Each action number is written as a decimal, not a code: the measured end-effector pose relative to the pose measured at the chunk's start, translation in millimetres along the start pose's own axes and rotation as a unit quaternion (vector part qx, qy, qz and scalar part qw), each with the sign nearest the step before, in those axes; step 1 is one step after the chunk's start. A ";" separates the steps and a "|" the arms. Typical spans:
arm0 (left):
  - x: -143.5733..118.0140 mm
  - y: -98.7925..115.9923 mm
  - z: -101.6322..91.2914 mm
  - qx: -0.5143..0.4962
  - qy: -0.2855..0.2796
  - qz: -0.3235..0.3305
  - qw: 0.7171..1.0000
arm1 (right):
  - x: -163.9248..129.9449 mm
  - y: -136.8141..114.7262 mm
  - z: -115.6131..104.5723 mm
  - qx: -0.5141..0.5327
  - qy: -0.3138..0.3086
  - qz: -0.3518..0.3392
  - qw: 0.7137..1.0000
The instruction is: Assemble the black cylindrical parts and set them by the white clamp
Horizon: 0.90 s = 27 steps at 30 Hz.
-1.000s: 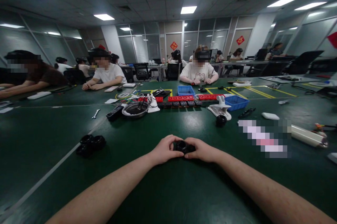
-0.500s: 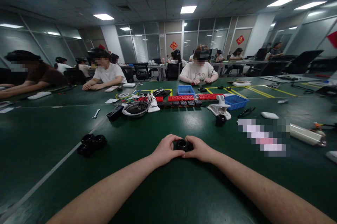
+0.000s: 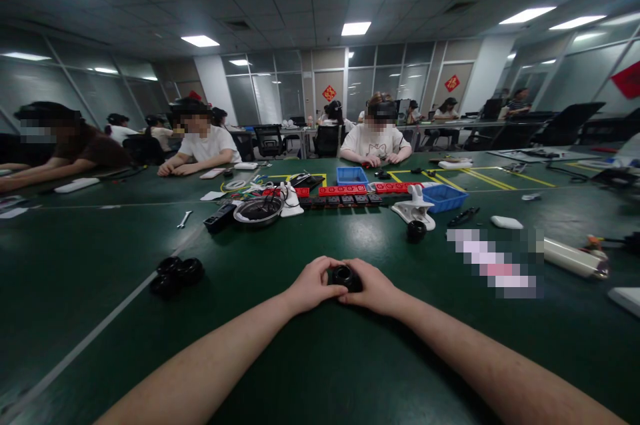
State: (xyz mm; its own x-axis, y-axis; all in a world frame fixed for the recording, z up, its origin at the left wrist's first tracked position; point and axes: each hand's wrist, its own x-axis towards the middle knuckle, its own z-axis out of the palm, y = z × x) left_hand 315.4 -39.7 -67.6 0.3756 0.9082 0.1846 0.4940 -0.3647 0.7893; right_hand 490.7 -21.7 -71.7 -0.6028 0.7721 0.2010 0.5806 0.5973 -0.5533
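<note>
Between my two hands sits a round, glossy black part with a hole in its top (image 3: 345,276), resting on or just above the green table. My left hand (image 3: 317,285) curls round its left side, fingers behind and thumb in front. My right hand (image 3: 369,286) wraps the right side the same way, and the two thumbs nearly meet in front. Fingers partly hide the part. Several similar black round parts (image 3: 176,273) stand in a cluster to the left. Another black round part (image 3: 416,230) stands to the right, beside a white clip-shaped base (image 3: 413,212).
Across the table lie red socket strips (image 3: 343,190), a metal bowl (image 3: 259,212), blue trays (image 3: 444,198), a black power strip (image 3: 220,217) and a wrench (image 3: 185,219). A pale cylinder (image 3: 573,257) lies at right. Co-workers (image 3: 376,135) sit along the far side.
My right hand has shifted slightly left, closing further round the black part, and more of the part's side now shows. The camera view has shifted slightly.
</note>
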 end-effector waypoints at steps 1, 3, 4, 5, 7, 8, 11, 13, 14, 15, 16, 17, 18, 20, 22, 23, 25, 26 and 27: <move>0.3 -1.0 -1.0 -0.007 -0.010 0.004 1.000 | 0.4 2.8 -2.7 0.019 -0.023 -0.015 0.999; 0.9 -3.1 -2.0 -0.016 -0.021 0.006 1.000 | 1.6 7.5 -7.6 0.056 -0.062 -0.028 0.996; 1.3 -4.0 -2.2 -0.019 -0.025 0.004 1.000 | 2.4 9.1 -9.6 0.075 -0.075 -0.032 0.994; 1.7 -4.7 -2.2 -0.020 -0.028 0.003 0.999 | 3.2 10.3 -11.2 0.094 -0.086 -0.035 0.991; 2.2 -5.4 -2.5 -0.024 -0.034 0.003 0.999 | 4.6 11.2 -13.2 0.122 -0.101 -0.039 0.987; 2.3 -5.3 -2.7 -0.027 -0.036 0.002 0.999 | 5.1 11.3 -13.8 0.131 -0.105 -0.039 0.985; 2.4 -4.4 -3.7 -0.032 -0.042 -0.001 0.999 | 5.9 10.8 -14.1 0.137 -0.106 -0.029 0.984; 2.5 -3.5 -4.1 -0.035 -0.042 -0.001 0.999 | 6.0 10.8 -13.7 0.139 -0.104 -0.026 0.984; 2.5 -3.2 -4.2 -0.036 -0.042 -0.001 0.998 | 5.9 10.9 -13.4 0.140 -0.104 -0.026 0.984; 2.5 -3.0 -4.2 -0.038 -0.043 0.000 0.998 | 6.0 11.2 -13.1 0.140 -0.105 -0.027 0.984; 2.6 -2.9 -4.2 -0.041 -0.043 0.000 0.998 | 6.0 11.5 -12.8 0.140 -0.106 -0.028 0.984; 2.6 -3.0 -4.2 -0.042 -0.044 0.000 0.998 | 6.1 11.8 -12.6 0.138 -0.107 -0.028 0.984; 2.6 -3.2 -4.1 -0.042 -0.045 0.000 0.998 | 6.2 12.1 -12.4 0.136 -0.107 -0.028 0.984; 2.7 -3.7 -3.9 -0.037 -0.043 0.000 0.998 | 6.4 12.1 -12.3 0.134 -0.104 -0.025 0.985; 2.7 -4.3 -3.6 -0.030 -0.039 0.000 0.999 | 6.4 11.6 -12.4 0.129 -0.102 -0.021 0.986; 2.8 -4.5 -3.5 -0.028 -0.038 0.000 0.999 | 6.3 11.3 -12.4 0.126 -0.101 -0.019 0.987; 2.9 -4.6 -3.4 -0.029 -0.037 0.000 0.999 | 6.0 10.8 -12.5 0.121 -0.099 -0.018 0.988; 2.9 -4.5 -3.4 -0.031 -0.037 0.000 0.999 | 5.8 10.6 -12.4 0.120 -0.097 -0.018 0.988; 2.9 -4.4 -3.4 -0.032 -0.037 0.000 0.999 | 5.5 10.6 -12.3 0.120 -0.096 -0.018 0.988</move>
State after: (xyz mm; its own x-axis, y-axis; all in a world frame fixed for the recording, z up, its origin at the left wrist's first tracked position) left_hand 311.7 -34.7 -68.5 0.4342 0.8895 0.1425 0.4435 -0.3487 0.8257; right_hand 500.3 -8.4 -66.4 -0.7268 0.6821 0.0810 0.4231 0.5375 -0.7294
